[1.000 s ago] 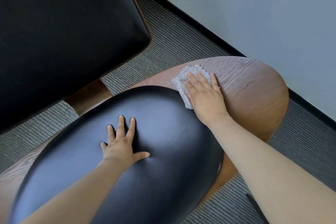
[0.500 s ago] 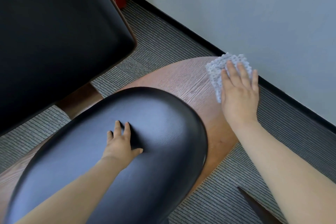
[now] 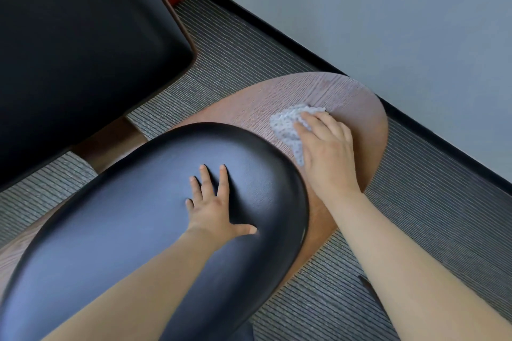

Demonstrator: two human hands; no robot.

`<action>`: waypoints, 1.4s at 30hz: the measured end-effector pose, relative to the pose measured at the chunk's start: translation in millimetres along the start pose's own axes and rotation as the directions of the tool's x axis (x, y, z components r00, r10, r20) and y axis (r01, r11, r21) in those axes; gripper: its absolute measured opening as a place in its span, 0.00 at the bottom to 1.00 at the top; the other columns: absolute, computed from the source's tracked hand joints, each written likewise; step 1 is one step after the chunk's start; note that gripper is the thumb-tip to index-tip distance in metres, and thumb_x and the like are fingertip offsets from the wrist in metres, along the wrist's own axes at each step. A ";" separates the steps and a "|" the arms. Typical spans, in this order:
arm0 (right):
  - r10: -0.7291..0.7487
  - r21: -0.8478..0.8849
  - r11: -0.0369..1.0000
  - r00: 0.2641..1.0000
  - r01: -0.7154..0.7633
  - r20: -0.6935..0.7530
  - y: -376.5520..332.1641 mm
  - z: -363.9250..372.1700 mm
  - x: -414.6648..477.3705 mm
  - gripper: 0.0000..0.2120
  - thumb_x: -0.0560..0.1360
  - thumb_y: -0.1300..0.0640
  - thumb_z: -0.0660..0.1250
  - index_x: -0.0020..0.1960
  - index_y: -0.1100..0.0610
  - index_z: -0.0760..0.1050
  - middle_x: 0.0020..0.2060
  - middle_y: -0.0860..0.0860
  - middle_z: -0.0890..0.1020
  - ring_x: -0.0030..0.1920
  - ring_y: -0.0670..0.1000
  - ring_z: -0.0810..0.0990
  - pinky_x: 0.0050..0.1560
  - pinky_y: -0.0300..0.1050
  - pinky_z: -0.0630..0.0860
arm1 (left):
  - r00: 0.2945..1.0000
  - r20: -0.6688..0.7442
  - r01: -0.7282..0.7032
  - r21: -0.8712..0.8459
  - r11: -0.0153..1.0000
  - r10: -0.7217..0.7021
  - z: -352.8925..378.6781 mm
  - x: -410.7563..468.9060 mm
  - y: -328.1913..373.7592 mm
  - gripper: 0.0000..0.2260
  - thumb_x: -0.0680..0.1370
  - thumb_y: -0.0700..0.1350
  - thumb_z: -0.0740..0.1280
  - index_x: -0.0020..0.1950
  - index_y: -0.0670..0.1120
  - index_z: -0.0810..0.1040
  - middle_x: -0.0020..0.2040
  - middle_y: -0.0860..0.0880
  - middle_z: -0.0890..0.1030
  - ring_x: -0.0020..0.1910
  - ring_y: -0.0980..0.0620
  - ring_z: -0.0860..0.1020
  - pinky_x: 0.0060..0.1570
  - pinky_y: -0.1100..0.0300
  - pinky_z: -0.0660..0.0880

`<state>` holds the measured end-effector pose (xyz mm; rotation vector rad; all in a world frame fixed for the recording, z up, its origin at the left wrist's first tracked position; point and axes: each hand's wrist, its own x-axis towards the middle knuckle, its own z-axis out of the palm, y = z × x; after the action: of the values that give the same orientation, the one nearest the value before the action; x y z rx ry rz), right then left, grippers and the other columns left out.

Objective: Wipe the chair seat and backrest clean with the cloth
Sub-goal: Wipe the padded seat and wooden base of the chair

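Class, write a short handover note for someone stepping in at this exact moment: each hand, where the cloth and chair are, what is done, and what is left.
Left hand: open, flat on the black cushion, steadying it.
Right hand: presses the bunched cloth onto the wooden panel beside the cushion.
Done: wiping of the wood is under way; no dirt shows, so the cleaned area cannot be told.
Left: probably the rest of the wood, then the cushion.
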<state>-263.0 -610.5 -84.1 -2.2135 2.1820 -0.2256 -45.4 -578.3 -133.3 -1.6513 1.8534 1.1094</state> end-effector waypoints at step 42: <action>0.065 -0.101 0.994 0.974 -0.044 0.216 6.6 10.7 -98.4 0.27 0.75 0.66 0.59 0.74 0.60 0.61 0.75 0.57 0.61 0.76 0.58 0.54 0.74 0.58 0.55 | 0.983 -0.103 -0.148 0.054 0.988 0.153 32.7 -27.7 2.2 0.49 0.70 0.69 0.64 0.76 0.54 0.33 0.77 0.46 0.33 0.76 0.37 0.38 0.74 0.44 0.52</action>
<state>-269.1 -513.5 -103.9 -2.1044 2.1718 0.1217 -48.1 -535.6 -131.2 -1.5953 2.0861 1.0474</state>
